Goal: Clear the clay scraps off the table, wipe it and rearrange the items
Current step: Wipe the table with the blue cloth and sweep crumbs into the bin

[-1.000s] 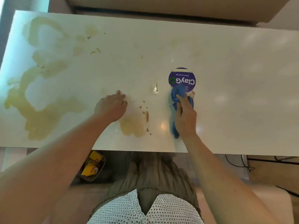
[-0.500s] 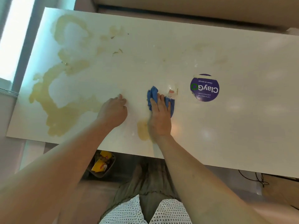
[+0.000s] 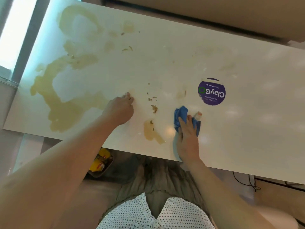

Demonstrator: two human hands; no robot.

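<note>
**Table Surface: Wiping in Progress**

**Right hand.** The right hand (image 3: 188, 138) lies flat on a blue cloth (image 3: 180, 113) at lower centre-right of the frame. The fingers are extended and press the cloth onto the table (image 3: 247, 129); they are not curled round it. Part of the cloth bunches up beyond the fingertips. A small white and orange item (image 3: 197, 115) sits just to the right of the cloth; what it is cannot be determined.

**Left hand.** The left hand (image 3: 121, 108) rests on the table at centre frame. Its fingers are curled under, with the fingertips touching the surface. Nothing is visible in its grasp.

**Clay scraps.** Small brown clay scraps (image 3: 154, 109) lie scattered between the two hands. More specks sit at upper centre-left.

**Surface condition.** A large tan smear (image 3: 66, 109) covers the left part of the table. A smaller smear (image 3: 151, 133) lies near the front edge, between the hands.

**Other items.** A round purple sticker (image 3: 211, 92) sits above and to the right of the cloth. Below the front edge, at lower left, a bin (image 3: 100, 164) holds yellow items.
</note>
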